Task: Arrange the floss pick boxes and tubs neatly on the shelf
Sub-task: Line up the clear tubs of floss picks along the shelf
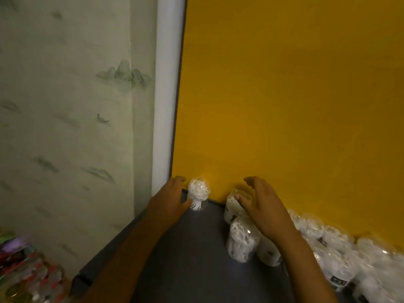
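Both forearms reached forward from the bottom edge over the dark grey shelf (192, 259). At the far left, below the shelf's level, lay a blurred pile of colourful packages (24, 274); their contents could not be told. Behind them hung a pale green wall covering with faint painted hills (72, 106) beside a white post (164, 95).

Left hand (168, 204) lay with its fingers spread, thumb touching the side of a clear tub of white floss picks (198, 194) standing in the back left corner against the orange back panel (284, 95).

Right hand (260, 204) was open, fingers arched apart, its thumb resting on a second tub (231, 206) at the back panel, not clamped on it. Just in front stood two more upright tubs (241, 242), and a crowded row of similar tubs (341, 256) ran along the panel to the right.
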The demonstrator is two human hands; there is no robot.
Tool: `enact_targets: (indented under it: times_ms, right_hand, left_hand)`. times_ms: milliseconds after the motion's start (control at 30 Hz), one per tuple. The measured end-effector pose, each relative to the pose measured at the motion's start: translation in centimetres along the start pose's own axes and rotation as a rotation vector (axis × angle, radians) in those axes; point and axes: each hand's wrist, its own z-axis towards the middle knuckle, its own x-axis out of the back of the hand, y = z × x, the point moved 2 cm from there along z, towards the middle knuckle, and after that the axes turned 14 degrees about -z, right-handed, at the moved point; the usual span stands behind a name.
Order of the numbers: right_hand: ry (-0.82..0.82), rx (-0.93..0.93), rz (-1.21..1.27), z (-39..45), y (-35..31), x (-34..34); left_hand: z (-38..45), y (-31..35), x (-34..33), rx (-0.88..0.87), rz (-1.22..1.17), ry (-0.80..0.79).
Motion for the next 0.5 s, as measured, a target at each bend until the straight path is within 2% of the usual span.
enact_targets:
  times_ms: [167,300,500]
  right_hand:
    - [-0.013,-0.097,0.042,0.6,0.6,-1.4]
    - [-0.004,-0.128,0.041,1.2,0.7,-1.6]
    - [0.040,-0.153,0.083,1.1,0.7,-1.4]
  left_hand:
    - [3.0,-2.7,-2.7,0.082,-0.111,-0.096]
    - [3.7,-4.0,-4.3,0.063,-0.257,-0.019]
    - [3.9,-4.7,-5.5,0.046,-0.344,-0.019]
